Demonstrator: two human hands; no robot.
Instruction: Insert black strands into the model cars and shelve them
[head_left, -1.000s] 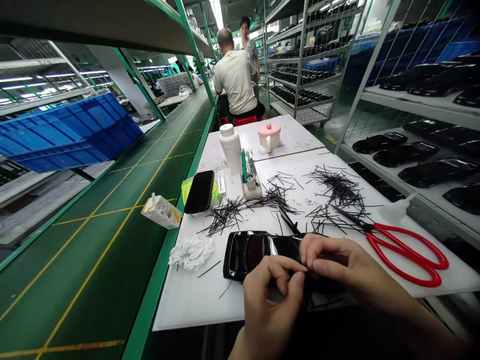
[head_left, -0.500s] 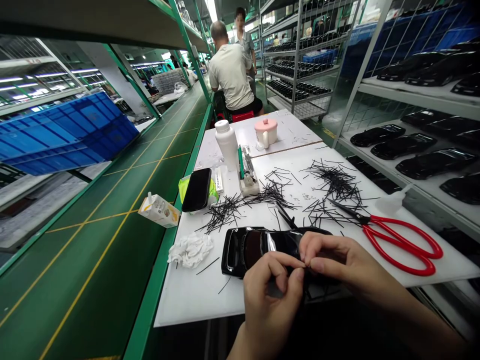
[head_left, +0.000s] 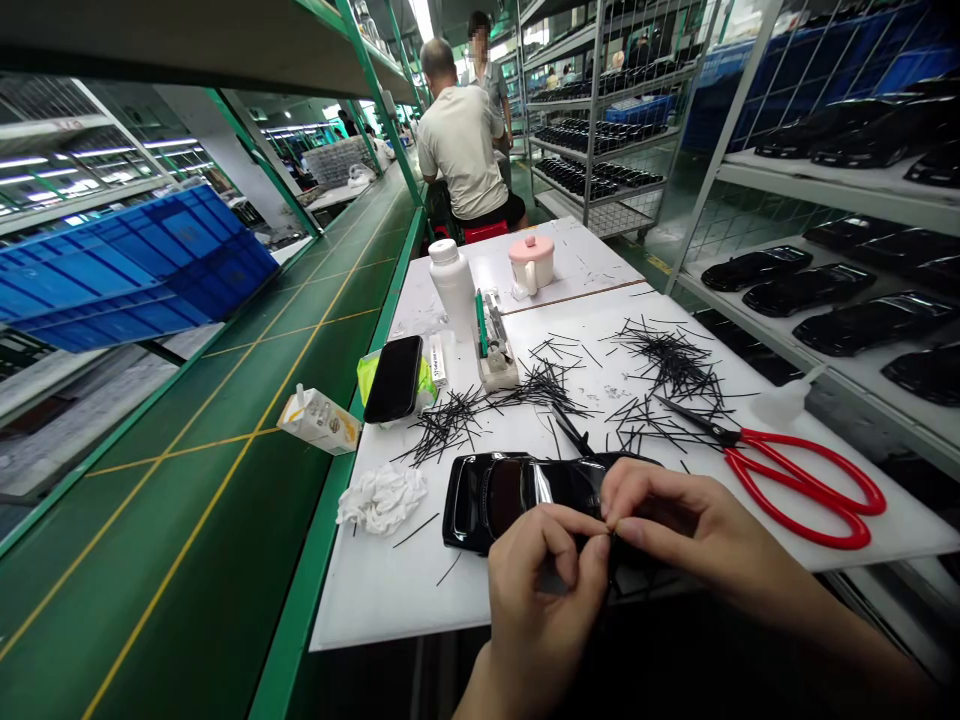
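A glossy black model car lies on the white worktop, partly covered by both hands. My left hand is in a pinch over the car's near side, thumb and forefinger pressed together. Fingertip to fingertip with it, my right hand pinches at the same spot above the car's right part. Whatever sits between the fingertips is too small and hidden to name. Thin black strips lie in loose heaps beyond the car. Red-handled scissors rest to the right of my right hand.
Left of the car are crumpled tissue, a phone and a drink carton. A tool holder, white bottle and lidded mug stand farther back. A green conveyor runs along the left; racks of black car bodies stand right.
Almost nothing differs. Both hands keep their pinch at the same place, with only a slight shift of the right fingers. The car and scissors stay put.
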